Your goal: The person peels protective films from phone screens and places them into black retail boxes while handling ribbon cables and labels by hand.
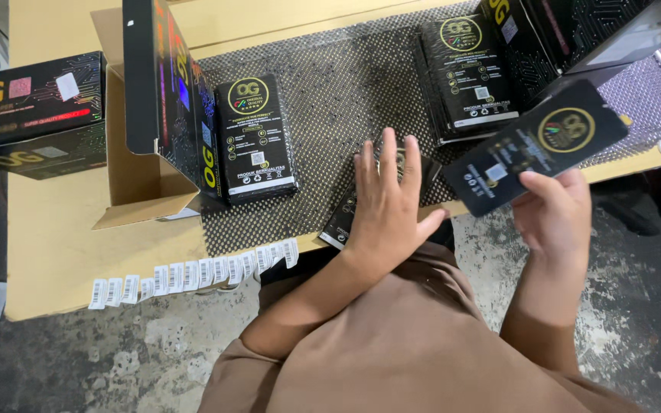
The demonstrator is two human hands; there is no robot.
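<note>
Count, head view: flat black packets, 4 separate lots visible – 1 stack by the cardboard box [256, 138], 1 stack at far side of the mat [470, 73], 1 under the left hand [343, 218], 1 single in the right hand [545, 145]; no. per stack can't be told. Cardboard box [139, 187]: 1, open; black printed cartons at left edge [32, 115]: 2, stacked. Barcode sticker strip [193, 274] on worktop [55, 245]: 1 strip, approx. 12 labels; hands: 2, left [388, 203], right [552, 214].

left hand [389, 200] flat, fingers [389, 157] spread, right hand [552, 214] raised, fingers pinched shut
</note>
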